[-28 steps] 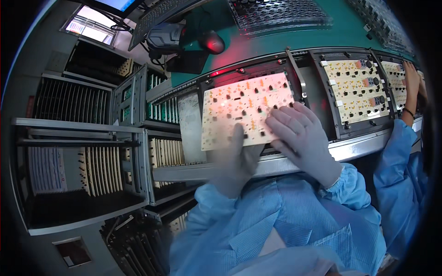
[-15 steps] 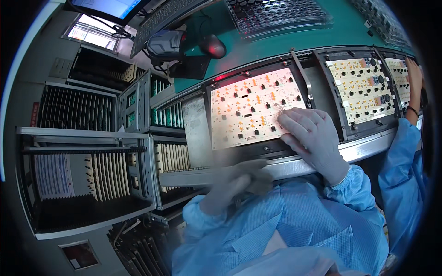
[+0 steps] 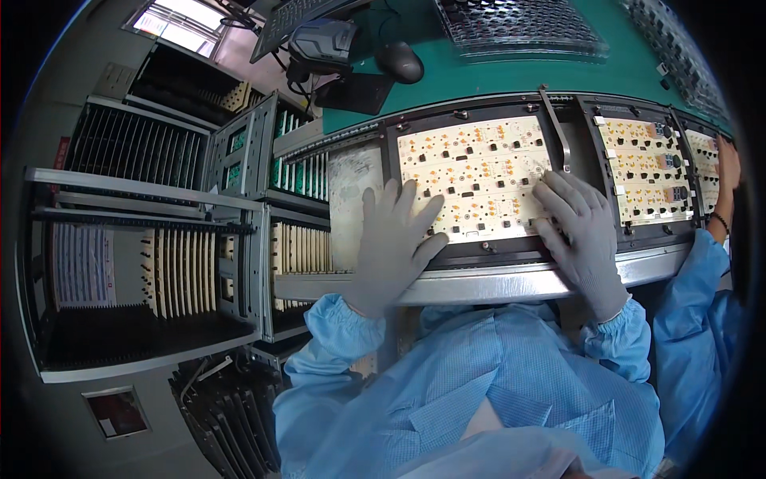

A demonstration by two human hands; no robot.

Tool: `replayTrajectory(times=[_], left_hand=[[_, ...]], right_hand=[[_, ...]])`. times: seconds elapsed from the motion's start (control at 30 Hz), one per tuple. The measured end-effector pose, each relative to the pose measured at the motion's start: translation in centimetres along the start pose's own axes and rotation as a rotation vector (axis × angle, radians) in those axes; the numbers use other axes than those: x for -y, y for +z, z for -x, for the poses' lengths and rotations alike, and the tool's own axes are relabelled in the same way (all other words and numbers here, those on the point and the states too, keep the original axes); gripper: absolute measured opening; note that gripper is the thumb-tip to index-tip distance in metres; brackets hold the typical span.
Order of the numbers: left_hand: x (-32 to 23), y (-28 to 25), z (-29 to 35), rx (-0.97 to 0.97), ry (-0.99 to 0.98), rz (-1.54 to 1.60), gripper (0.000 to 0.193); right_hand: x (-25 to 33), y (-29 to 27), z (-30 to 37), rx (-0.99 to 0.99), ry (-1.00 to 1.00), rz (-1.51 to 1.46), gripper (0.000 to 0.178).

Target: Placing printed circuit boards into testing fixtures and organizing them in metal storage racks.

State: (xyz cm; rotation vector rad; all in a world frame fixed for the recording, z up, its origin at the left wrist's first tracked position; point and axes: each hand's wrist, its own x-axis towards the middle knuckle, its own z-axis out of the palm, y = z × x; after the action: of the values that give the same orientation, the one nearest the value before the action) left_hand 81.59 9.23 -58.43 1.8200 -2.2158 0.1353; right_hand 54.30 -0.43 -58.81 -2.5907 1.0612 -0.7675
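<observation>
A cream circuit board [image 3: 479, 184] with black and orange parts lies flat in a black frame [image 3: 511, 254] on the rail. Grey gloves cover both of my hands. At the frame's left side, my left hand [image 3: 392, 247] is open with fingers spread, its fingertips over the board's lower left edge and the metal plate beside it. My right hand [image 3: 582, 231] reaches over the right edge, fingers stretched out and thumb apart; its fingertips are at the board's right side. Neither hand grips anything.
Right along the metal rail [image 3: 495, 286] sits another framed board [image 3: 646, 172], and a co-worker's bare hand [image 3: 728, 164] touches a third. Racks of upright boards [image 3: 179, 271] stand at left. A scanner [image 3: 323, 40], mouse [image 3: 399, 62] and clear plastic trays [image 3: 523, 28] lie on the green mat.
My left hand, blurred below the rail before, has come up to the frame's left side with fingers spread. The red scanner light on the board is gone. The whole view has shifted slightly.
</observation>
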Motion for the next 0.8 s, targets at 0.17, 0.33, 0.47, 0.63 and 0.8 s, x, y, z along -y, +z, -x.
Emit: replayTrajectory(times=[0.17, 0.33, 0.47, 0.63, 0.8], left_hand=[[-0.4, 0.2, -1.5, -0.021, 0.029, -0.139, 0.051], [0.1, 0.5, -1.5, 0.02, 0.028, -0.103, 0.051], [0.9, -0.5, -0.2, 0.019, 0.099, -0.081, 0.048], [1.8, -1.8, 0.3, 0.018, 0.261, 0.02, 0.032], [4.6, -0.1, -4.9, 0.217, -0.109, 0.36, 0.014]], right_hand=[[0.4, 1.0, 0.3, 0.031, -0.051, 0.144, 0.044], [0.1, 1.4, 0.0, 0.029, -0.039, 0.159, 0.045], [0.5, 0.8, -0.4, 0.126, -0.053, 0.134, 0.044], [-3.2, 1.1, -4.1, -0.118, 0.012, 0.045, 0.042], [-6.5, 4.0, -9.9, -0.117, 0.09, 0.378, 0.038]])
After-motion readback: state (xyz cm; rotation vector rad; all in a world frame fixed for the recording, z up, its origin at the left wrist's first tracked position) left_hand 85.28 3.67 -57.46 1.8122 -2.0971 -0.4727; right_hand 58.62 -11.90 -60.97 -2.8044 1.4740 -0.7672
